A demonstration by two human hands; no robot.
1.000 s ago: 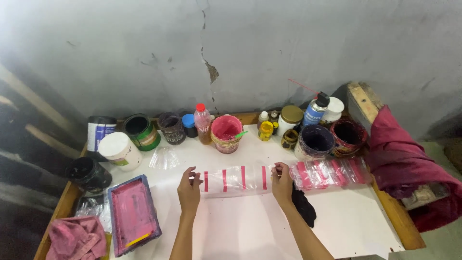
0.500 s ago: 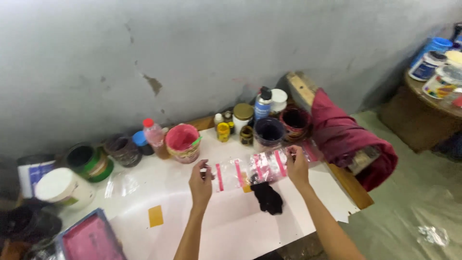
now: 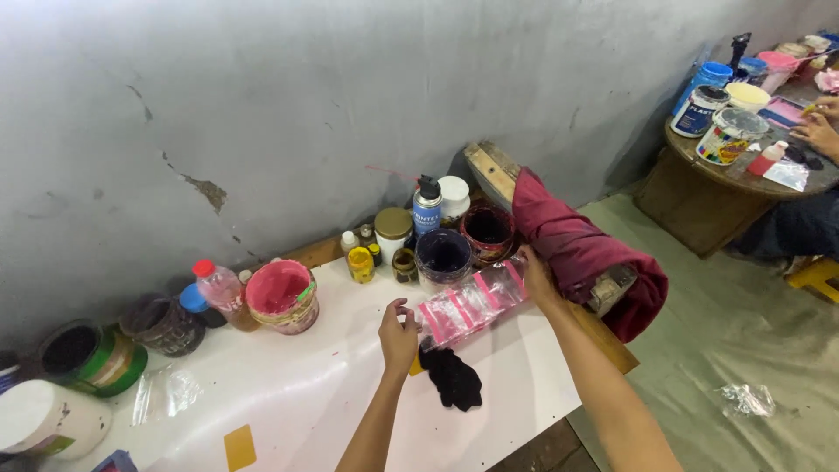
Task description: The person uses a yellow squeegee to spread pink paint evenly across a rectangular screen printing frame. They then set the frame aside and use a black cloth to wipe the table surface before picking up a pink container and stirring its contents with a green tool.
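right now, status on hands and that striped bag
Left hand and right hand pinch striped bag ends. Bag stretched over bag pile. Black rag just below.

Clear bag (image 3: 472,301), pink stripes; black rag (image 3: 453,378)

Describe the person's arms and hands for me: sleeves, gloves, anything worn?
Both arms are bare up to the bottom edge of the picture, with no sleeve in view. The left hand and the right hand wear no gloves. No watch, bracelet or ring shows on either wrist or on the fingers, though the hands are small in the picture.
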